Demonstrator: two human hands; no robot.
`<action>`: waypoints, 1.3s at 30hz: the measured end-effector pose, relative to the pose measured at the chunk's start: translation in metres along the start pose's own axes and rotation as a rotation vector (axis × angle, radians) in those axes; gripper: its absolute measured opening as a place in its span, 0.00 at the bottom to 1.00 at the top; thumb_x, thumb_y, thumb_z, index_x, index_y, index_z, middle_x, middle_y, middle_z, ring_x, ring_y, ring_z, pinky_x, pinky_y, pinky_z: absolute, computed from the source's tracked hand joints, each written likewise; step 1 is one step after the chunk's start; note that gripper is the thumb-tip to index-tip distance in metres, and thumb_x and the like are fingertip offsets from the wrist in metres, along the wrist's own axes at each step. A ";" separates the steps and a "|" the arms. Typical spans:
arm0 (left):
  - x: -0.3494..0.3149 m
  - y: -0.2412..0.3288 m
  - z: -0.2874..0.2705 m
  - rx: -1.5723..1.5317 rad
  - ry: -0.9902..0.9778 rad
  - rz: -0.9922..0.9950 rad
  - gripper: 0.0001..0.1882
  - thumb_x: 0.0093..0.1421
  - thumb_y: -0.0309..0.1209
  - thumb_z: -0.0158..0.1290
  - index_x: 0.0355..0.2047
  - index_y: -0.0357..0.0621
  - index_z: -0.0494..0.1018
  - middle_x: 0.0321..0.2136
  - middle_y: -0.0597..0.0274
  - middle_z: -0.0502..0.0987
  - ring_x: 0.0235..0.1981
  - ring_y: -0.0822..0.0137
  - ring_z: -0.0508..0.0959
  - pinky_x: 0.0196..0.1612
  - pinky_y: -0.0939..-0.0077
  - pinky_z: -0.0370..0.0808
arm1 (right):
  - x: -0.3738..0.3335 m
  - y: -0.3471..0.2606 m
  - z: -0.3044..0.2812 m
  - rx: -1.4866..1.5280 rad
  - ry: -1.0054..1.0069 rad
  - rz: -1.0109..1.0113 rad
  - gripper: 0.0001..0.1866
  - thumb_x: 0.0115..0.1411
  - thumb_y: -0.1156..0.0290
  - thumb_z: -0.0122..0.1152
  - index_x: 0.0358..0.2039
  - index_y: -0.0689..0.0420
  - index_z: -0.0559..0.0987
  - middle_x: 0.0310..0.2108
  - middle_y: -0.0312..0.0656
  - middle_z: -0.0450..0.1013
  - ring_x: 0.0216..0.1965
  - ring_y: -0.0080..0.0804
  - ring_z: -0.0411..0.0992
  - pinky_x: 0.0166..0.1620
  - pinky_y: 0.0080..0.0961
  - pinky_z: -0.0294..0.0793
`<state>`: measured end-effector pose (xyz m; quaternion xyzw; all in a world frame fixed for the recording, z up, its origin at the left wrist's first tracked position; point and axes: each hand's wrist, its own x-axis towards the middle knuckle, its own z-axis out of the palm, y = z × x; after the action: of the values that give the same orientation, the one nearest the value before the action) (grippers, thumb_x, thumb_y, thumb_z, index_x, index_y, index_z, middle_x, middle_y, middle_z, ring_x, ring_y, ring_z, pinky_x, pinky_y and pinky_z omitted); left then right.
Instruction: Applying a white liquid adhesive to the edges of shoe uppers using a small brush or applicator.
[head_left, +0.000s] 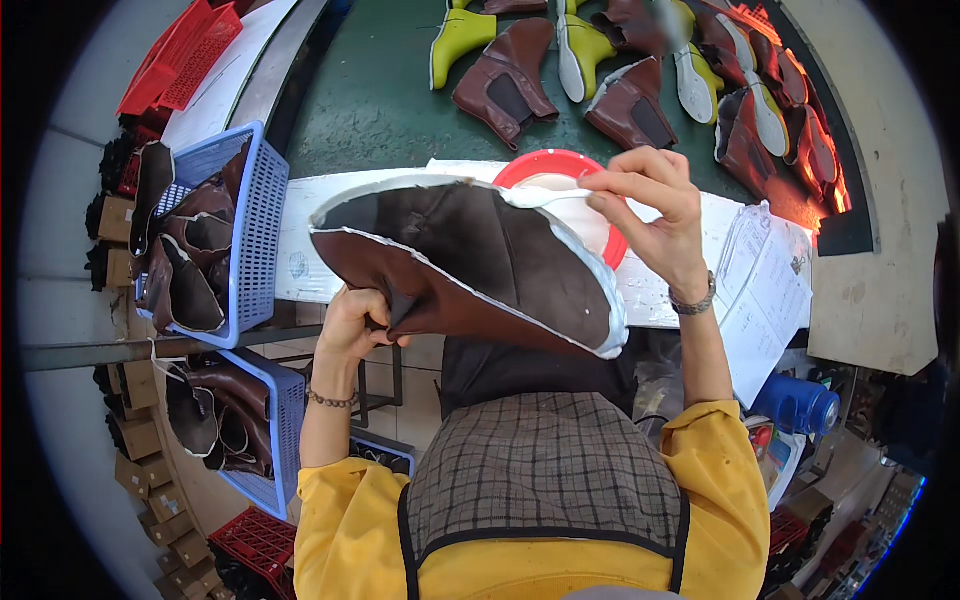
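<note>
My left hand (353, 325) is closed on the near side of a brown leather boot upper (440, 295), which is held up with its dark lining facing me. Wet-looking white paste runs along the right part of the upper's rim. Between the thumb and fingers of my right hand (655, 205) is a slim white applicator (540, 197). Its tip touches the upper's far edge; whether it ends in bristles or a flat blade I cannot tell. Behind the upper and partly hidden by it stands a red bowl (535, 160) with whitish paste inside.
Brown boot uppers (507, 80) and yellow-green boot forms (462, 42) lie on the green surface beyond, near an orange glow at right. Blue baskets (255, 230) of uppers stand at left. Papers (765, 290) lie at right, above a blue bottle (800, 403). Red crates (205, 60) sit far left.
</note>
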<state>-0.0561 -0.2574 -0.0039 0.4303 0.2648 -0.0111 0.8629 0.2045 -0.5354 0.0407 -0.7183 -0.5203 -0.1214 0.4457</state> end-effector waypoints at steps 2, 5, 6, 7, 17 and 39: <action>-0.001 0.003 -0.006 -0.058 -0.004 0.055 0.22 0.37 0.17 0.44 0.37 0.25 0.72 0.22 0.44 0.76 0.10 0.55 0.73 0.08 0.74 0.61 | -0.011 0.005 -0.009 -0.089 -0.005 0.015 0.11 0.52 0.73 0.75 0.37 0.49 0.88 0.31 0.30 0.77 0.34 0.24 0.72 0.46 0.28 0.59; -0.004 0.008 0.009 -0.033 0.042 0.039 0.18 0.37 0.17 0.44 0.33 0.25 0.71 0.21 0.41 0.76 0.09 0.53 0.72 0.08 0.72 0.62 | -0.019 0.006 -0.010 -0.043 -0.039 0.078 0.10 0.52 0.72 0.75 0.37 0.50 0.88 0.31 0.30 0.77 0.34 0.23 0.72 0.47 0.27 0.58; -0.005 0.009 0.014 0.059 0.093 0.002 0.15 0.37 0.19 0.45 0.29 0.25 0.70 0.19 0.39 0.75 0.08 0.52 0.70 0.09 0.70 0.62 | -0.019 0.004 -0.008 -0.025 -0.035 0.088 0.10 0.52 0.72 0.75 0.37 0.50 0.88 0.31 0.31 0.77 0.34 0.23 0.72 0.47 0.27 0.58; -0.003 0.006 0.011 0.036 0.065 -0.038 0.17 0.37 0.17 0.44 0.32 0.24 0.71 0.22 0.39 0.77 0.10 0.51 0.74 0.10 0.69 0.68 | -0.012 0.002 -0.006 0.001 -0.030 0.070 0.09 0.53 0.71 0.74 0.36 0.50 0.88 0.30 0.31 0.77 0.33 0.22 0.72 0.45 0.27 0.57; 0.010 0.000 0.034 0.188 -0.135 -0.246 0.19 0.40 0.15 0.45 0.36 0.24 0.72 0.20 0.48 0.76 0.13 0.58 0.78 0.11 0.77 0.67 | 0.033 0.004 -0.005 0.047 -0.235 -0.101 0.06 0.55 0.68 0.73 0.35 0.50 0.88 0.30 0.30 0.77 0.33 0.21 0.69 0.44 0.27 0.56; 0.188 0.057 -0.082 -0.626 0.079 0.121 0.20 0.54 0.26 0.54 0.47 0.28 0.72 0.45 0.38 0.78 0.30 0.58 0.80 0.32 0.74 0.82 | -0.145 0.118 0.039 0.407 0.335 0.970 0.13 0.76 0.60 0.47 0.38 0.53 0.74 0.18 0.24 0.60 0.14 0.09 0.52 0.15 0.14 0.50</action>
<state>0.0826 -0.1209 -0.0899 0.1589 0.2623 0.1391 0.9416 0.2320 -0.6054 -0.1355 -0.7459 -0.0647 0.0883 0.6570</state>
